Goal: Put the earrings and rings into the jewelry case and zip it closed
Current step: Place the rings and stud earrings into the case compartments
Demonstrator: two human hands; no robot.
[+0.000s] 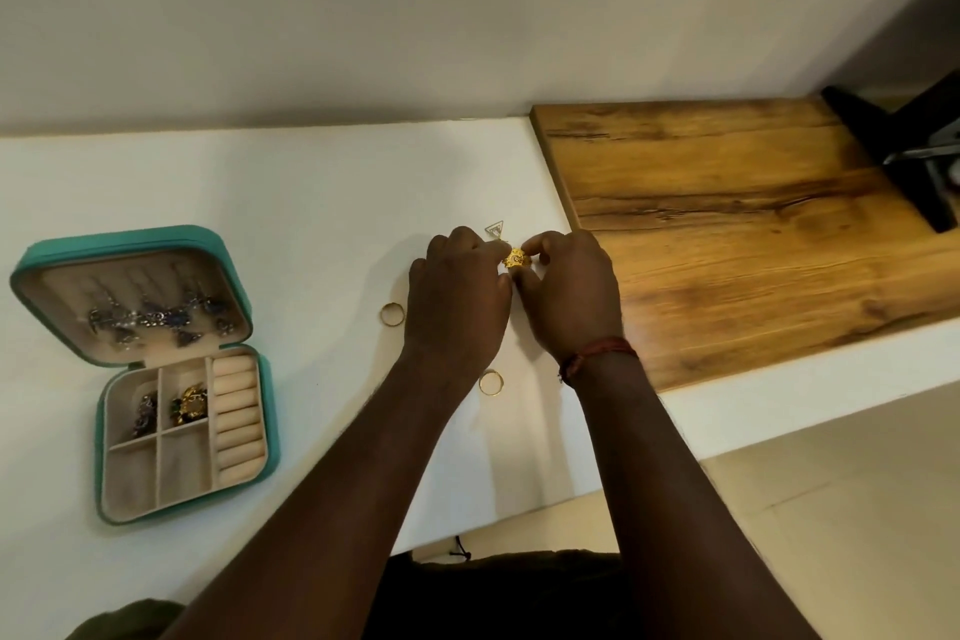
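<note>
Both hands pinch one gold ornament [516, 259] between them, with the open jewelry case [272, 431] well off to the left.

The left hand [457, 296] and right hand [571, 291] meet knuckles up, fingers curled, fingertips closed on the ornament from either side; whether it is a ring or an earring cannot be told. Just beyond the fingertips a triangular earring [494, 229] lies on the white counter [311, 203]. One plain gold ring [392, 314] sits just left of the left hand, and a second gold ring [491, 383] lies between the two wrists. In the teal case, silver-blue earrings [156, 317] hang in the lid, and two far compartments of the base hold a silver-blue piece [144, 413] and a gold-green piece [189, 405], beside the padded ring rolls [236, 421]. A wooden board [753, 234] lies just right of the right hand.
</note>
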